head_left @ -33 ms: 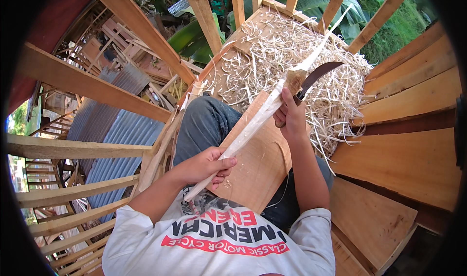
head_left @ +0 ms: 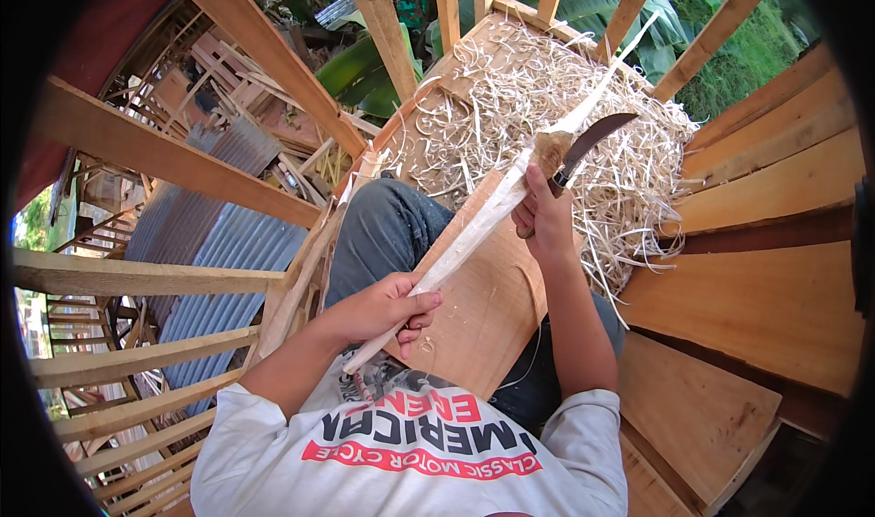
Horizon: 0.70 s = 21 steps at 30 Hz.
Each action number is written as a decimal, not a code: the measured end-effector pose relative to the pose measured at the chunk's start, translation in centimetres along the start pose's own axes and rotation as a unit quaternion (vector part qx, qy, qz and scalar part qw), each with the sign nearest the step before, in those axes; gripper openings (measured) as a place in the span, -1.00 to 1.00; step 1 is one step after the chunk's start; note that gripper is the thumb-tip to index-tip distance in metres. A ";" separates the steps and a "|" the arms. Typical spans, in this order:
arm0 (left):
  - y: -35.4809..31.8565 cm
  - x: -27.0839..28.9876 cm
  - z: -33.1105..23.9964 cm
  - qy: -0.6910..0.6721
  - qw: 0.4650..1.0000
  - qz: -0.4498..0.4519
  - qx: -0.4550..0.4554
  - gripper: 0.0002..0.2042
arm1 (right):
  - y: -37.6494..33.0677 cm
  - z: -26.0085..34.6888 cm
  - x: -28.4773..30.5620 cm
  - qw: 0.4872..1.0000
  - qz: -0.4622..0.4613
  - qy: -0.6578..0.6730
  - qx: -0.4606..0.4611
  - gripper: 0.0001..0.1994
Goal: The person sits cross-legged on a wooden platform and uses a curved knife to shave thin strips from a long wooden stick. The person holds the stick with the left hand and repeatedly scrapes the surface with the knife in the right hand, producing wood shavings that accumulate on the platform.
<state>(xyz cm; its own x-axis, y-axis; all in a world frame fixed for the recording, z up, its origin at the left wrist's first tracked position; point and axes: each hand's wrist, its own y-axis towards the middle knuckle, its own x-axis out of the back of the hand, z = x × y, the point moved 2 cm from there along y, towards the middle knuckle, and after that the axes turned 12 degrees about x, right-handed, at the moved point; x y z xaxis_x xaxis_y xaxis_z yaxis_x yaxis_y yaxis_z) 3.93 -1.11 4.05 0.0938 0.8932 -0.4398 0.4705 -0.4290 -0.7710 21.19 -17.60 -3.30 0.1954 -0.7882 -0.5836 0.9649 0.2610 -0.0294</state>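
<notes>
I see the left hand (head_left: 408, 313) closed around the pale stick (head_left: 472, 232), which extends beyond the right hand (head_left: 544, 214), whose fingers wrap a curved knife (head_left: 588, 146); should the stick roll, the knife could nick them.

The curved knife (head_left: 597, 139) has its handle (head_left: 558, 184) mostly hidden in the right hand (head_left: 548, 218); the brown pad (head_left: 550, 149), perhaps leather, is unclear.

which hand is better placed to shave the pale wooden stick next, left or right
Probably the right hand: it grips the curved-blade knife, right beside the pale wooden stick. The left hand is closed around the stick near its lower end, so it seems better suited to steadying.
</notes>
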 end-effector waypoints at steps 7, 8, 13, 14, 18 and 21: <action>-0.7 0.3 -0.9 0.031 0.998 -0.060 -0.014 -0.82 | 0.6 0.8 1.3 0.957 0.025 -0.290 0.013 -0.55; -0.7 0.3 -1.2 0.029 0.998 -0.050 -0.022 -0.83 | 0.6 0.9 1.6 0.937 0.033 -0.342 0.056 -0.52; -0.4 0.5 -1.9 0.057 0.996 -0.026 -0.070 -0.79 | -0.5 1.8 0.0 0.849 0.106 -0.471 0.214 -0.57; -0.4 0.5 -1.9 0.042 0.997 -0.007 -0.070 -0.78 | -0.7 2.1 -0.1 0.824 0.135 -0.491 0.249 -0.67; -0.6 0.8 -1.7 -0.023 0.995 0.072 -0.066 -0.76 | -1.2 2.6 -1.1 0.687 0.212 -0.571 0.396 -0.71; -0.5 0.6 -1.8 -0.048 0.992 0.098 -0.067 -0.75 | -1.3 1.9 -0.8 0.670 0.225 -0.591 0.388 -0.69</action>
<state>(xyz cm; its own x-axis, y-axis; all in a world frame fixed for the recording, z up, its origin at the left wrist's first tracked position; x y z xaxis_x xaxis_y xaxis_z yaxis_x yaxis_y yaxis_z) 5.32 -0.11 5.04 0.1133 0.7750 -0.6217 0.5653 -0.5649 -0.6011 20.13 -18.35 -1.22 0.0577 -0.7379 0.6724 0.4716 0.6138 0.6332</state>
